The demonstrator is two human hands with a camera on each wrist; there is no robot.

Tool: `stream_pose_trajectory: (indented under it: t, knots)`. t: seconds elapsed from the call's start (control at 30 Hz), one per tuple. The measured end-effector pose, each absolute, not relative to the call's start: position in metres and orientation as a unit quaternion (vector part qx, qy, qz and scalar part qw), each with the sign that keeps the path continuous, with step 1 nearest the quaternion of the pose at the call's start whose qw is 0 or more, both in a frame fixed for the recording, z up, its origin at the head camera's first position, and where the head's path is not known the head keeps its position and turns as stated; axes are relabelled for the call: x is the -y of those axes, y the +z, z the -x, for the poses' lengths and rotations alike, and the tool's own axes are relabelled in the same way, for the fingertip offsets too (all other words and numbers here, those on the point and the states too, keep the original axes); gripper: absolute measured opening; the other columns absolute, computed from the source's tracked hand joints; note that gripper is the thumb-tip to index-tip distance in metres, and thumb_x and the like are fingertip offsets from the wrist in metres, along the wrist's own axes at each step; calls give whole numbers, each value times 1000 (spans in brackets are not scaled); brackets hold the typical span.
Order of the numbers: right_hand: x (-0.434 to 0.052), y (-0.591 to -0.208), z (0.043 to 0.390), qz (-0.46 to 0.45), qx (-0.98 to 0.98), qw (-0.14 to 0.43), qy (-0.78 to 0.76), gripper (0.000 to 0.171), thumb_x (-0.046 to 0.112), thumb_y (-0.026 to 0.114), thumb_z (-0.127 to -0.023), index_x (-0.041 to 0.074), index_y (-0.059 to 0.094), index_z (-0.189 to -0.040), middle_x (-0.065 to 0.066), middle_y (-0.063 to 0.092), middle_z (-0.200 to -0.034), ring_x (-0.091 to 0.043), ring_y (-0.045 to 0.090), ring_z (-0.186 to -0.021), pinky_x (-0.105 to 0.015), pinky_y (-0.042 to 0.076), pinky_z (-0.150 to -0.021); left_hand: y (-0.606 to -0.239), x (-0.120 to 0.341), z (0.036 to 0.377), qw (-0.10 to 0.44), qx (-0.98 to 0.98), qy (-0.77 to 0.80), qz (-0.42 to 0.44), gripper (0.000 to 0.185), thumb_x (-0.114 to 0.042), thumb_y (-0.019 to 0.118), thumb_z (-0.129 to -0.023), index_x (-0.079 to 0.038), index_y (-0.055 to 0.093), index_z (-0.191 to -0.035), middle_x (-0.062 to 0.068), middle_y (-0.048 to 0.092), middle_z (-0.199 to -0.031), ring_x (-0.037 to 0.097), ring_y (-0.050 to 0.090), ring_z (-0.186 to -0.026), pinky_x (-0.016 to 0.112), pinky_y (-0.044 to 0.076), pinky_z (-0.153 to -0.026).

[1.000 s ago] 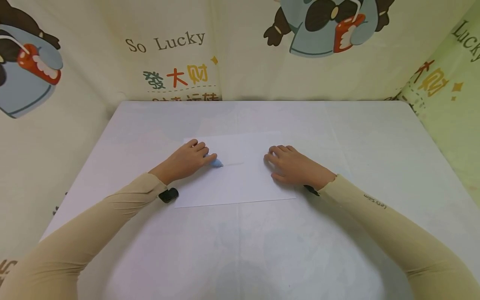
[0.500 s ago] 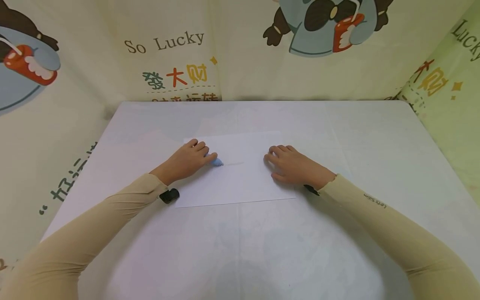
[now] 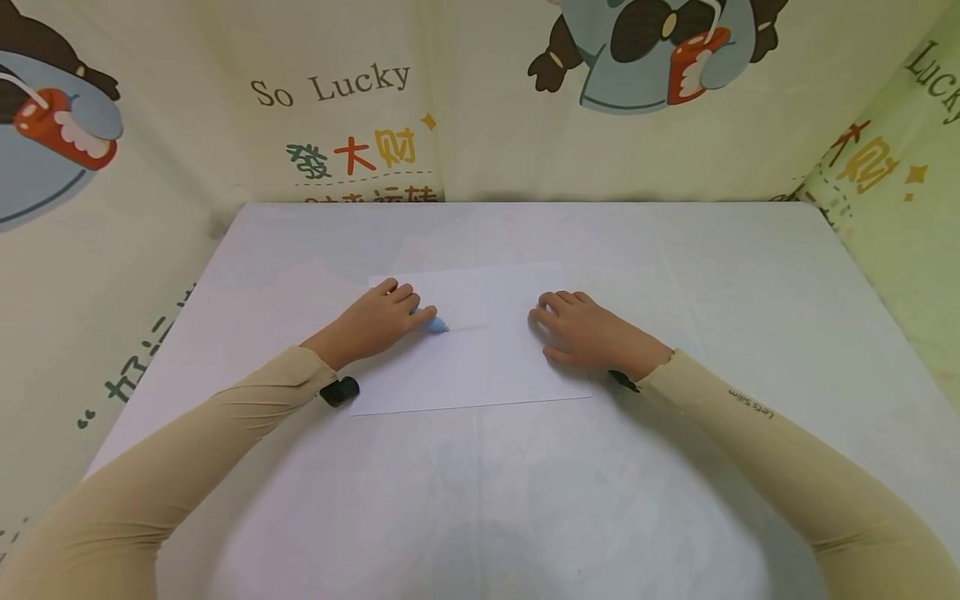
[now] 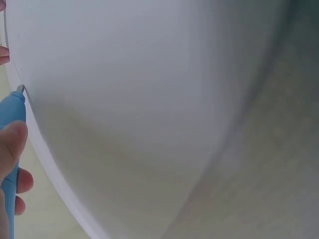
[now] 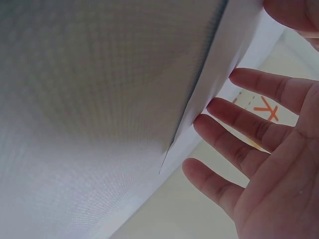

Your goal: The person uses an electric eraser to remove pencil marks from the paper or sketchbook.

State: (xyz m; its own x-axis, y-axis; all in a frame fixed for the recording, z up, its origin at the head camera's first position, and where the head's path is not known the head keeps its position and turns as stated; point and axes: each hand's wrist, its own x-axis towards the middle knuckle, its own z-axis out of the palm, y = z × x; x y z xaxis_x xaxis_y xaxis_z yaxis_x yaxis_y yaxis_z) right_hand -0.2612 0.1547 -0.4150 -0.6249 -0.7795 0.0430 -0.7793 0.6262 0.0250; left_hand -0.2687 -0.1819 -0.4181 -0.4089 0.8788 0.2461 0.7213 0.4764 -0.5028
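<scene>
My left hand point(image 3: 375, 321) grips a blue pen point(image 3: 435, 325) between thumb and fingers, over the left part of a white sheet of paper point(image 3: 465, 375). The pen's metal tip points right, at the left end of a faint straight line point(image 3: 469, 327). In the left wrist view the blue pen point(image 4: 12, 109) shows its tip at the paper; whether it touches is hard to tell. On the paper's right side rests my right hand point(image 3: 581, 332), holding nothing. The right wrist view shows that hand point(image 5: 279, 154) with fingers spread and several fingertips on the paper point(image 5: 209, 79).
The paper lies on a table point(image 3: 480, 500) with a whitish cover. Printed cloth point(image 3: 487, 150) hangs along the back and both sides. A dark device point(image 3: 340, 392) is worn under the left wrist, and another point(image 3: 623, 381) under the right.
Both hands, the pen and the paper stay almost still. The cloth at the left has shifted, and more of its dark lettering shows beside the table edge.
</scene>
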Motion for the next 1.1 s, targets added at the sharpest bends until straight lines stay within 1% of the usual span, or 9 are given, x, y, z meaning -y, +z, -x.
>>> stream_pose_trajectory:
  t: [0.17,0.37,0.63,0.87,1.1]
  knots:
    - [-155,-417,262,-436,900,31,-1,41,24,64,-85,4,51,-119,-19,53,-119,-36,53,-109,-49,43,-93,-417,181,268,238,821,165,492,27,-1,65,-84,-14,58,-107,8,64,-85,23,54,-81,35,43,-77]
    - [-155,-417,262,-437,899,34,-3,40,24,63,-85,4,51,-118,-19,53,-119,-36,53,-109,-49,43,-93,-418,183,268,252,823,157,484,26,1,65,-83,-12,57,-104,9,63,-82,24,54,-78,35,43,-75]
    - [-155,-415,261,-438,898,35,-3,41,24,63,-86,3,51,-118,-19,53,-119,-37,54,-109,-49,43,-93,-416,182,268,236,822,168,491,29,1,66,-82,-13,57,-106,8,64,-85,23,54,-80,34,42,-76]
    - [-154,-414,260,-439,898,39,5,41,23,64,-85,4,52,-119,-17,53,-118,-36,54,-109,-49,43,-93,-417,183,269,256,819,161,487,24,2,63,-83,-11,56,-102,9,63,-81,24,54,-77,34,42,-74]
    - [-154,-415,260,-438,898,36,4,41,23,64,-85,3,52,-119,-17,53,-118,-36,54,-109,-49,43,-93,-413,182,266,237,819,164,497,28,2,65,-83,-13,58,-106,8,64,-85,23,55,-80,34,42,-76]
